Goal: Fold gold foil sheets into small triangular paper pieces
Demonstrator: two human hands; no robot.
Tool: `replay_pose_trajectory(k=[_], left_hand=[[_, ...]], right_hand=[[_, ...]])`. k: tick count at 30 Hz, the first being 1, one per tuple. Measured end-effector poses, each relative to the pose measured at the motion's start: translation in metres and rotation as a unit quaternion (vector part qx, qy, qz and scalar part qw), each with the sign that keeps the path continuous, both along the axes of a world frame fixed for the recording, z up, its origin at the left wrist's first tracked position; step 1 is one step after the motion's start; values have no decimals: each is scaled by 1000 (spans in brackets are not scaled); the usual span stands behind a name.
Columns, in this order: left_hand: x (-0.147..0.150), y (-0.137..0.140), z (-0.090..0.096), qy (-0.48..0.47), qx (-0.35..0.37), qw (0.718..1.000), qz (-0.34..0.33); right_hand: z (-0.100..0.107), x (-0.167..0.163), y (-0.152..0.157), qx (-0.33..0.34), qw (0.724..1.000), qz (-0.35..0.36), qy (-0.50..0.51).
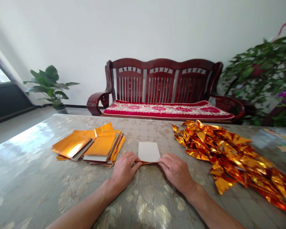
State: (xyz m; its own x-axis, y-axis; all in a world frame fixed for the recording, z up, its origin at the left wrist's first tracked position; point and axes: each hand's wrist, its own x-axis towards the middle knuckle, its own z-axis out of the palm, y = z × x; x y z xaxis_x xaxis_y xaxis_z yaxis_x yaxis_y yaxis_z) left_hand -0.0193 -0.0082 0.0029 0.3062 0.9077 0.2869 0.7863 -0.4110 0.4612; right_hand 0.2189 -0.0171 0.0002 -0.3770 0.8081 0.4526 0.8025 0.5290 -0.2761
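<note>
A sheet of gold foil paper (149, 151) lies on the table with its white side up, and a thin gold strip shows along its near edge. My left hand (126, 167) pinches the near left corner between thumb and fingers. At the near right corner, my right hand (175, 170) is closed on the same sheet. To the left is a loose stack of flat gold foil sheets (101, 144), some with pale undersides showing. On the right spreads a heap of folded, pointed gold foil pieces (225, 151).
The table (85, 197) has a glossy, floral-patterned cover. A clear plastic bag (271, 138) lies at its far right. Beyond stands a dark red wooden bench (160, 84) with a floral cushion (166, 109). Potted plants (51, 84) flank the bench on both sides.
</note>
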Motion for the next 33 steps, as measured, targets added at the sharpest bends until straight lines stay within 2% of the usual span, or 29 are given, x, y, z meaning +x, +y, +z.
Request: replay_pose_trajectory(k=[7,13,22,33], left_hand=[[-2,2,-3,24,0,1000,-5],[-1,2,-2,27,-14,999,12],[-1,4,-3,23,-43,998,41],[1,-1,1,75,-20,996,53]], right_hand=[[0,-1,1,-49,998,1,-33],[-1,-3,6,-63,996,-39,-48],[-2,-7,14,-61,992,-71,-86],[-2,-7,14,-67,990,-90,-84]])
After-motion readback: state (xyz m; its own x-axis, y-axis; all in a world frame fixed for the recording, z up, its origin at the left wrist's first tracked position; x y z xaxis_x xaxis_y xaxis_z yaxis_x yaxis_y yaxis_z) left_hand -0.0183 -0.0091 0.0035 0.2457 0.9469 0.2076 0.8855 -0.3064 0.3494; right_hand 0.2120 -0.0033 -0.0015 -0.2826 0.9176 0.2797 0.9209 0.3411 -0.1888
